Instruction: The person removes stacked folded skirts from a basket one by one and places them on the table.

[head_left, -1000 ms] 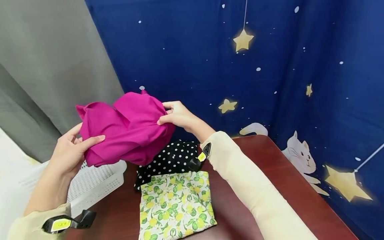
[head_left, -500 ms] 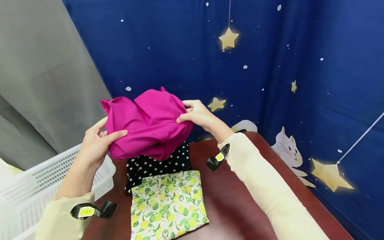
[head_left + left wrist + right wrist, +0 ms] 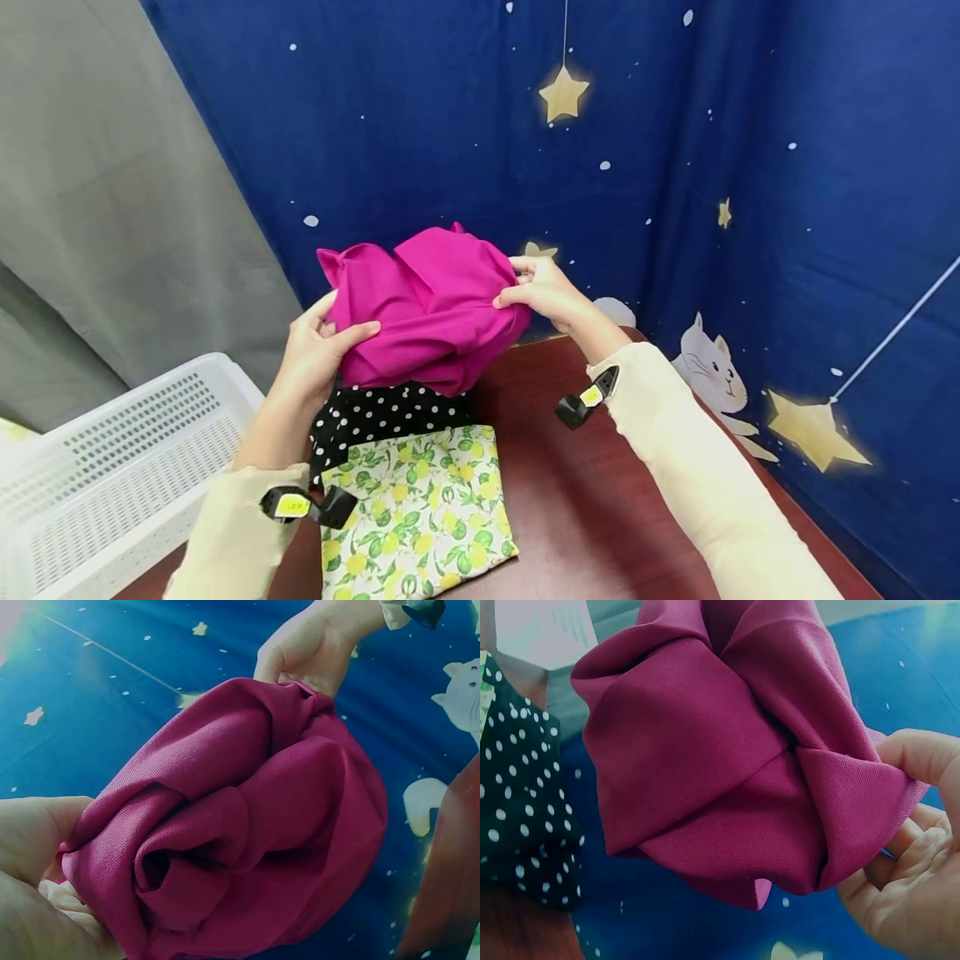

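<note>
A bunched magenta cloth [image 3: 427, 304] is held up in the air between both hands, its folds loosely crumpled. My left hand [image 3: 315, 350] grips its left side, thumb lying over the front. At the opposite side my right hand [image 3: 547, 292] pinches the cloth's edge between thumb and fingers, as the right wrist view also shows. The left wrist view shows deep rolled folds in the magenta cloth [image 3: 225, 825]. Below it on the table lie a black cloth with white polka dots [image 3: 382, 414], partly covered, and a folded lemon-print cloth [image 3: 427, 512] in front of that.
A white perforated plastic basket [image 3: 127, 467] stands at the left of the dark red table [image 3: 585, 492]. Behind the table hangs a blue curtain [image 3: 420, 108] with stars, and a grey curtain [image 3: 112, 208] hangs at the left.
Both hands have carried the magenta cloth to the right in the head view, keeping their grips. More of the white basket now shows, and the view itself has shifted somewhat.
</note>
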Demonstrator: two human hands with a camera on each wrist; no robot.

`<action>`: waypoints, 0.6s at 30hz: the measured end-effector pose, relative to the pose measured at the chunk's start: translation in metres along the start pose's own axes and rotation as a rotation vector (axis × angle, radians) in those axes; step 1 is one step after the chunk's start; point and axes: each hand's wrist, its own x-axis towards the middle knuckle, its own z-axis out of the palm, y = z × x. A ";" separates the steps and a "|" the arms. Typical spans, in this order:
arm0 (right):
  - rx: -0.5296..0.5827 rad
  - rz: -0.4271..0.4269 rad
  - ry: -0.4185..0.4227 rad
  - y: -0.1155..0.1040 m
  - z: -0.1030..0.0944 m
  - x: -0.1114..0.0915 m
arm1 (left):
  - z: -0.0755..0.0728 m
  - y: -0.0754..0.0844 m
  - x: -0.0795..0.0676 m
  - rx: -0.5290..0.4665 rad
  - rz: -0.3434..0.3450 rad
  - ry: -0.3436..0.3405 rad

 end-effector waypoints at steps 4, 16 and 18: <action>-0.020 0.011 0.031 0.009 -0.015 -0.007 | 0.014 -0.013 0.007 0.012 -0.016 -0.009; 0.000 0.083 0.061 0.043 -0.050 -0.019 | 0.051 -0.053 0.023 0.027 -0.086 0.034; -0.007 0.084 0.078 0.049 -0.055 -0.020 | 0.057 -0.062 0.025 0.034 -0.091 0.036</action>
